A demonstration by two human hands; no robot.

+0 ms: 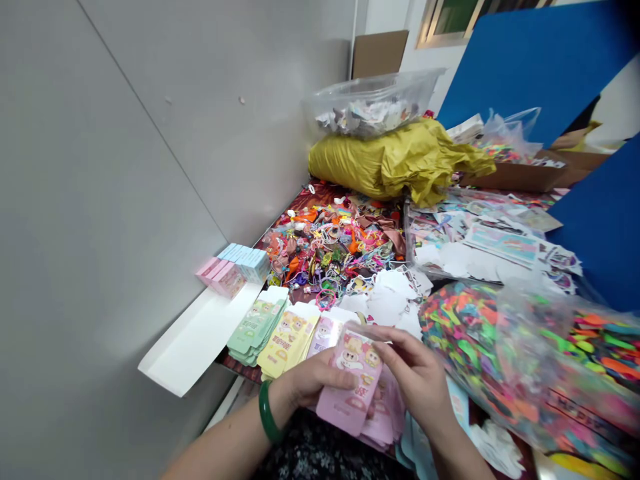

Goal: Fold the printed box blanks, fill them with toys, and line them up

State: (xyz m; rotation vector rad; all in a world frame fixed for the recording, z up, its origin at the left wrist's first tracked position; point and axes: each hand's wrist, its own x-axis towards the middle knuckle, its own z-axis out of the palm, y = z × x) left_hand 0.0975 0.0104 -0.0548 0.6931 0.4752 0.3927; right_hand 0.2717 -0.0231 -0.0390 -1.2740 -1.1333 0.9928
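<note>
Gripping a pink printed carton blank [350, 380] with both hands, you are holding it up over the rest of its pile. Your left hand [313, 381] is curling partly closed, its fingers lying across the blank's face, and a jade bangle [267, 412] is sitting on that wrist. Your right hand [415, 377] is half closed, pinching the blank's upper edge. A stack of pink carton blanks [385, 417] is lying directly beneath the held blank. Just left of it, a stack of yellow carton blanks [289, 343] and a stack of green carton blanks [256, 328] are fanning out, with a long white card sheet [195, 337] beyond them. Ahead of it, a heap of hair ties and trinkets [333, 250] is spreading. A clear bag of multicoloured foam shapes [500, 353] is crowding in right of your right hand, leaving you little room on that side, while the grey wall [125, 200] is bounding the far left.
</note>
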